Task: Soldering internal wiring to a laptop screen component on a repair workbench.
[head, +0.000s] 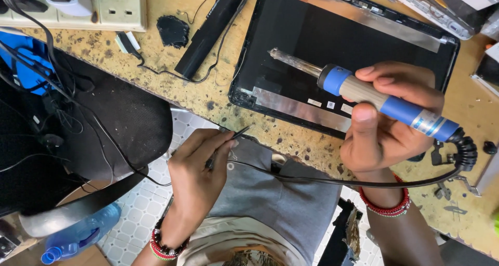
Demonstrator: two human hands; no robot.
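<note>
Gripping a soldering iron (387, 105) in a closed right hand (387, 125), a person seated at a stained yellow workbench (208, 97) holds the tool level above a black laptop lid panel (332, 42). The fingers wrap over the iron's tan and blue handle while the thumb (364, 118) presses against it from below. The metal tip points left and hangs over the panel's dark inner face, near a strip of silver foil along its lower edge; whether the tip touches the surface cannot be told. A coiled black cord (465, 151) leaves the handle's rear end and runs as a thin cable (312, 180) across the person's grey-clad lap.

The left hand (200, 167) is closed in a pinch around slim dark tweezers (228, 144), whose points reach up to the near edge of the workbench, just short of the panel's lower left corner. Beaded red bracelets (387, 206) circle both wrists.

On the bench behind lie a long black bar (213, 29), a small black pad (173, 31) and a loose thin wire. A white socket strip (104, 8) sits at the upper left corner, with a plug pushed into it. A black chair seat (99, 125) draped with cables stands to the person's left, and a blue plastic bottle (80, 235) lies on the white patterned floor below it; what the bottle holds cannot be made out. Small metal brackets (442, 188) lie scattered on the bench to the right.
</note>
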